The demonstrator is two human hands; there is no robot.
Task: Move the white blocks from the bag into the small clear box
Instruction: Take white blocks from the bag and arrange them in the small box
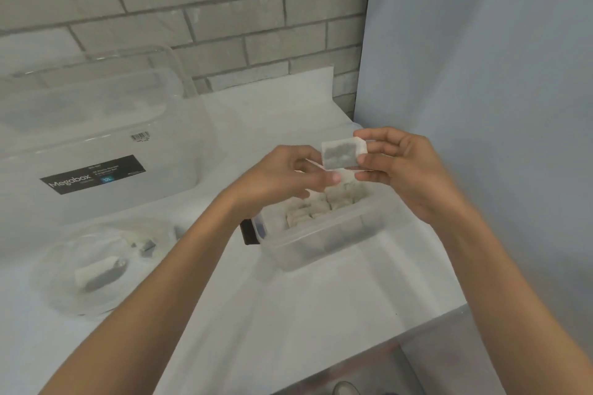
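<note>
**DESK:** What holds centre frame?

**PHOTOGRAPHER:** A person's right hand [405, 171] pinches a white block [342, 154] between thumb and fingertips. It holds the block upright just above the small clear box [324, 245], which stands right of centre on the white table [288, 317]. The face of the block turned to the camera carries a grey smudge.

**DESK:** And the other hand?

**PHOTOGRAPHER:** The left hand [284, 176] reaches in from the lower left. Its fingers are curled and its thumb is stretched out beneath the block. The fingertips sit at the block's left edge, but the blur makes it impossible to tell whether they actually grip it.

**DESK:** Where are the other blocks?

**PHOTOGRAPHER:** Several packed blocks [321, 205] stand side by side in the small clear box, directly under both hands. At lower left, the clear bag [64, 295] lies crumpled on the table. One pale block [96, 271] is inside it, with a few dark scraps [148, 246] near the bag's upper right.

**DESK:** Anything in the background?

**PHOTOGRAPHER:** A large clear tub [96, 112] fills the left middle of the frame. It bears a black label [93, 174] reading "Megabox", with a barcode sticker [140, 137] above that. A grey brick wall [192, 9] runs across the top, and a pale blue panel [481, 74] takes the right side. A dark object [249, 232] sits against the small box's left end, partly hidden by the left wrist.
</note>
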